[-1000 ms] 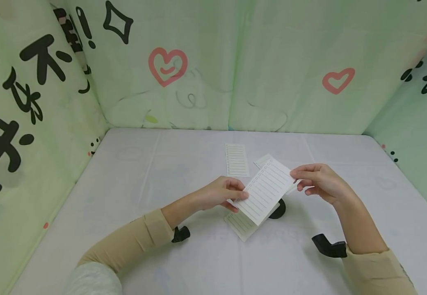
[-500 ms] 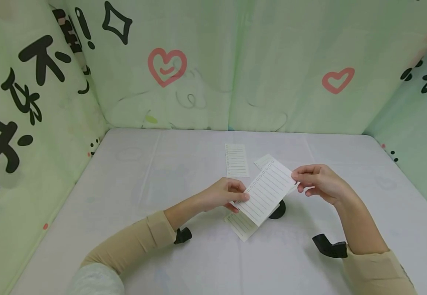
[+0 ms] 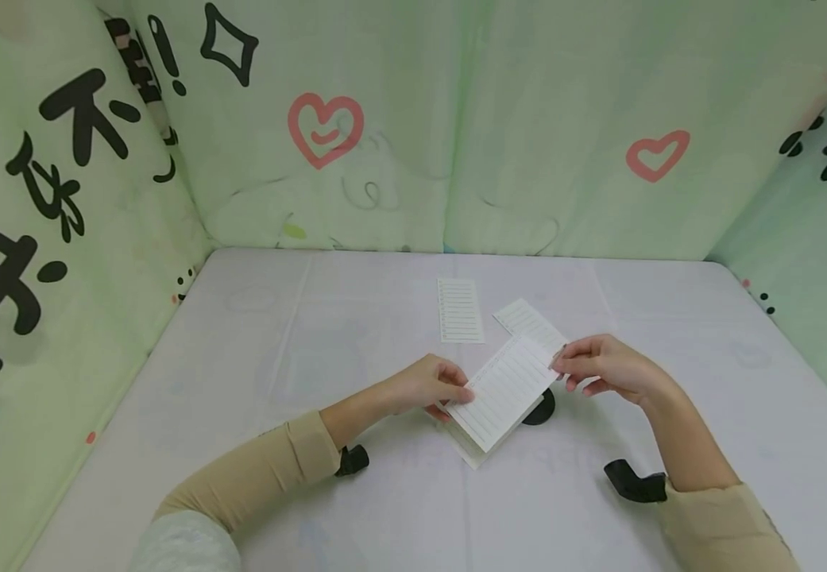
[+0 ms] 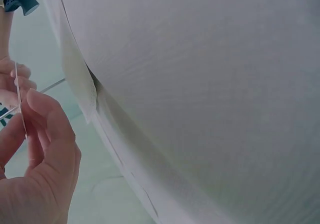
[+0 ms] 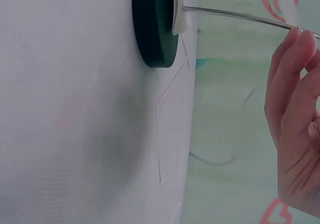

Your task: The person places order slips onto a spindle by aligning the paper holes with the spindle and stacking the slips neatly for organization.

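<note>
My left hand [image 3: 427, 383] pinches the left edge of a white checklist sheet [image 3: 509, 389], lined with small checkboxes. At its right corner, my right hand [image 3: 609, 367] grips the same sheet between thumb and fingers. A thin metal rod [image 5: 235, 15] rises from a round black base [image 5: 155, 29], a paper spike, and reaches the held sheet by the right fingertips. The base [image 3: 540, 408] shows only partly in the head view, under the papers. Other sheets [image 4: 80, 71] lie low on the spike; one [image 3: 527, 322] sticks out behind the held sheet.
A separate checklist sheet [image 3: 460, 310] lies flat on the white-covered table [image 3: 299, 318], behind the left hand. Black wrist mounts [image 3: 635, 481] jut from both sleeves. Printed green curtains [image 3: 399, 119] enclose the back and sides.
Both hands have come down slightly with the held sheet, which sits lower over the papers beneath. More of the sheet behind it now shows, and less of the one in front.
</note>
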A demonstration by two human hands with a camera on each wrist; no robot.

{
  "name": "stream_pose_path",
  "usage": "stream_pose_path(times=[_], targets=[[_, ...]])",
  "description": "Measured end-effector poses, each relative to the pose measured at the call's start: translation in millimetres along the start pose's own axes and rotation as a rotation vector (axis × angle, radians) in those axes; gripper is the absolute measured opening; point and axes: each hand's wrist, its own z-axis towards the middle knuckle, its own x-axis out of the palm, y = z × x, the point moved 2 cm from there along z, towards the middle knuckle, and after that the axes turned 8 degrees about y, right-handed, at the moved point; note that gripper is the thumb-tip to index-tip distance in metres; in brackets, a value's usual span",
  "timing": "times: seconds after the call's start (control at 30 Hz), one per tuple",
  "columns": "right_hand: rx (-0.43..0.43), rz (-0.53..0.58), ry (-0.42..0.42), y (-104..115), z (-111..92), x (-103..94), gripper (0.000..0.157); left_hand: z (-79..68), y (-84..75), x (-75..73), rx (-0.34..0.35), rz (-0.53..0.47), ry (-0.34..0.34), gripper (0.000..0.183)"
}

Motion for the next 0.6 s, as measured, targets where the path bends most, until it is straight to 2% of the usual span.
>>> stream_pose_path(times=[0.17,0.4,0.6], targets=[[0.026,-0.062,0.054,-6.2,4.2,-0.4,0.026,1.7,4.3,1.8,-0.102,0.013,-0.012,0.009],[0.101,-0.117,0.083,-13.8,14.0,-0.2,0.028,4.5,9.5,2.6,-0.224,0.006,-0.011,0.007],[0.171,-0.148,0.115,-20.8,24.5,-0.6,0.027,5.5,12.6,0.0,-0.278,-0.014,0.027,0.006]])
